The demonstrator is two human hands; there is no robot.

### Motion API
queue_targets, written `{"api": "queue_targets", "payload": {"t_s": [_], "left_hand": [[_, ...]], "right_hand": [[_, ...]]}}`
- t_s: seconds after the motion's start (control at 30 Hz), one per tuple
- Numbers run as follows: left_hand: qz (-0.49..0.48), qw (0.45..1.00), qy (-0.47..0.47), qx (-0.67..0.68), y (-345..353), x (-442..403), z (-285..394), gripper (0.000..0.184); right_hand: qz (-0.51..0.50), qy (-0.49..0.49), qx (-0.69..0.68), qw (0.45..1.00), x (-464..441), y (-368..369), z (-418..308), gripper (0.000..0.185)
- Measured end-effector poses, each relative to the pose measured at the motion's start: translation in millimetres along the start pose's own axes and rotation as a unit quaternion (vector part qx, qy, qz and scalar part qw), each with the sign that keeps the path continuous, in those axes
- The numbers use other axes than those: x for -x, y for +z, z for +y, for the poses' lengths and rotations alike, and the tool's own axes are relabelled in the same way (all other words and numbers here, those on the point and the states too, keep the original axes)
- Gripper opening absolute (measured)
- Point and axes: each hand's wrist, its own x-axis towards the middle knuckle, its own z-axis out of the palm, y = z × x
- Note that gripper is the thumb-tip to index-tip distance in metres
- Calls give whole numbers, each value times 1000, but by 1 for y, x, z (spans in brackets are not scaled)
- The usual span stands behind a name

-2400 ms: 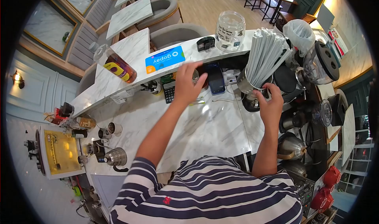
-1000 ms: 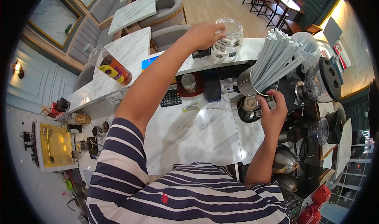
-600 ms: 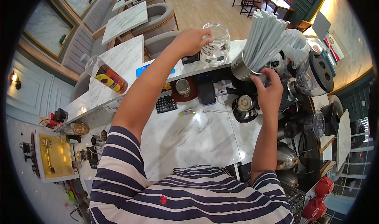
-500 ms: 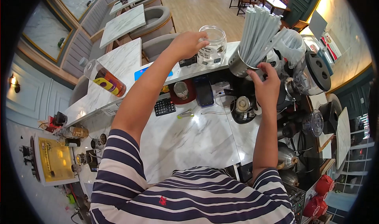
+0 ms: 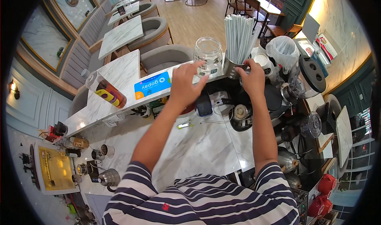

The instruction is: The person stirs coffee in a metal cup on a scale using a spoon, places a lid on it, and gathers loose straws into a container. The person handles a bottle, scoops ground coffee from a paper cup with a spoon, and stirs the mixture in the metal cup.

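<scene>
My right hand [image 5: 251,76] grips the lower rim side of a metal canister [image 5: 233,67] packed with white wrapped straws [image 5: 239,38]. The canister stands upright at the right part of the raised marble ledge. Just left of it is a clear glass jar [image 5: 208,56] with handwriting on it. In front of the jar my left hand [image 5: 187,84] is raised with its fingers spread, holding nothing. A blue gopay sign [image 5: 152,85] lies on the ledge to its left. The small black object once beside the jar is hidden by my left hand.
A syrup bottle [image 5: 107,91] stands on the ledge at the left. Below the ledge are a phone [image 5: 204,105] and a green clip [image 5: 184,124] on the marble counter [image 5: 190,149]. A blender [image 5: 307,76] and a bag-lined container [image 5: 282,52] stand at the right. A kettle [image 5: 109,177] is at the left.
My left hand has let go of the jar and drawn back towards me. The straw canister has moved left and up against the ledge, beside the jar, with my right hand on it.
</scene>
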Motion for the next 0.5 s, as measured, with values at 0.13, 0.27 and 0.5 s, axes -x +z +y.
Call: {"api": "queue_targets", "payload": {"t_s": [0.13, 0.27, 0.5], "left_hand": [[-10, 996, -54, 77, 5, 84, 23, 43], [-40, 986, -135, 94, 2, 166, 33, 41], [-60, 955, -274, 94, -24, 253, 34, 40]], "right_hand": [[-3, 16, 31, 999, -3, 7, -5, 39], [-9, 27, 34, 999, -2, 19, -2, 41], [43, 25, 26, 998, -8, 40, 2, 43]]}}
